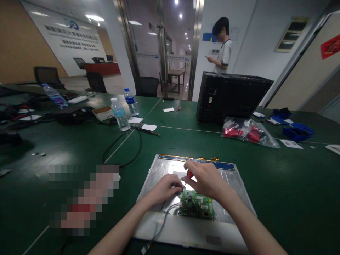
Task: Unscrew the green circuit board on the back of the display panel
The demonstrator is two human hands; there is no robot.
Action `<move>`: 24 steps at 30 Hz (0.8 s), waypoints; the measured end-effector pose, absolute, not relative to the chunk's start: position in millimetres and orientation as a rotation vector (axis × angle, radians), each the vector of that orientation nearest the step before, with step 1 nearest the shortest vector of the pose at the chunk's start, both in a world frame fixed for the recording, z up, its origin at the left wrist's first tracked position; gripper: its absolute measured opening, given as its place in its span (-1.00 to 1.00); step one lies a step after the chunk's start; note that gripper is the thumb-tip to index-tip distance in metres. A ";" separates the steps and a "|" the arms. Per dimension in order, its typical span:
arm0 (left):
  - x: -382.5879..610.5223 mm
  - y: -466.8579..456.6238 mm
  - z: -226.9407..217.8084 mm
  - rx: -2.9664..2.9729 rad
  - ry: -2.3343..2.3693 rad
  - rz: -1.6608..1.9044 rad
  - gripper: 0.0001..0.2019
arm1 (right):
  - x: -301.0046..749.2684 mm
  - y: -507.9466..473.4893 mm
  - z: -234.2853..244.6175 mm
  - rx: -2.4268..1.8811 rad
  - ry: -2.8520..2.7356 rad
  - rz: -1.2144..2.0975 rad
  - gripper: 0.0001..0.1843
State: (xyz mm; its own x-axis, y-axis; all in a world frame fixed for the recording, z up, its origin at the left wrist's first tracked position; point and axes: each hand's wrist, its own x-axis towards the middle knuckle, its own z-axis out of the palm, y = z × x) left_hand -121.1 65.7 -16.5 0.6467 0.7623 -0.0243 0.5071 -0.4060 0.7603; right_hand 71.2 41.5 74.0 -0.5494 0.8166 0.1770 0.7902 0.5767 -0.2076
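A silver metal display panel (159,170) lies flat on the green table in front of me. A small green circuit board (197,205) sits on its near middle. My right hand (207,179) grips a red-handled screwdriver (189,174), its tip pointing down at the board's far left corner. My left hand (165,188) rests on the panel beside that corner, fingertips touching the tool's shaft area. A grey cable (163,221) runs from the board toward me.
A black computer case (231,97) stands behind, with a plastic bag of red parts (247,132) before it. Water bottles (120,114), black cables (124,148) and papers lie to the left. Blue gloves (297,131) lie at right. A person (223,46) stands by the doorway.
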 end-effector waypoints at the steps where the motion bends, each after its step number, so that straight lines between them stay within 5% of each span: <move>1: -121.0 65.5 -16.1 2.096 0.988 0.424 -0.90 | 71.3 41.6 74.5 -1.338 -2.562 0.144 -0.87; 24: -122.0 67.2 -19.0 2.130 0.942 0.401 -0.87 | 71.4 34.0 79.8 -1.161 -2.543 0.144 -0.80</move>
